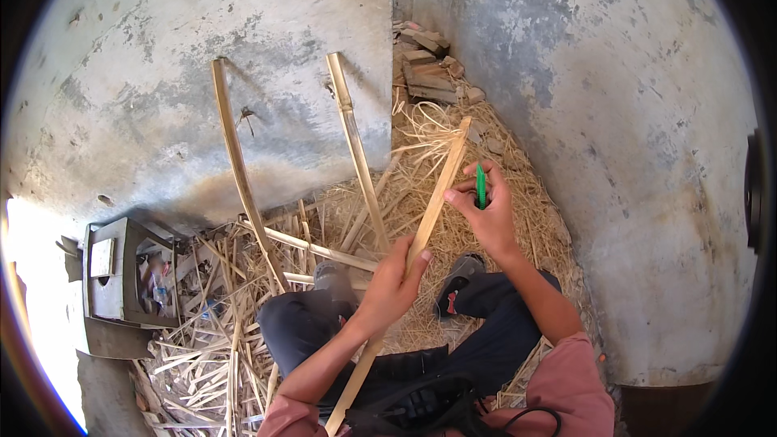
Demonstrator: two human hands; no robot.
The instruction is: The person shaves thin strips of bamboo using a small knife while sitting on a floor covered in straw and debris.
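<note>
A long, pale split-bamboo slat (439, 188) runs slantwise from near my lap up toward the corner. My left hand (390, 285) is closed around its middle, between my knees. Higher up on the slat's right side, my right hand (490, 218) is closed on a small green ridged tool (481, 186). Its fingers hide most of the tool, and I cannot make out a blade. The thumb tip of that hand is at the slat's edge; whether it presses on it I cannot tell.
Two split-bamboo poles, one left (235, 150) and one nearer (353, 133), lean on the weathered wall (299, 0). Shavings (518, 186) and bamboo scraps (194, 364) cover the floor. Bricks (429, 73) lie stacked in the corner. A grey box-like cabinet (109, 275) stands at left.
</note>
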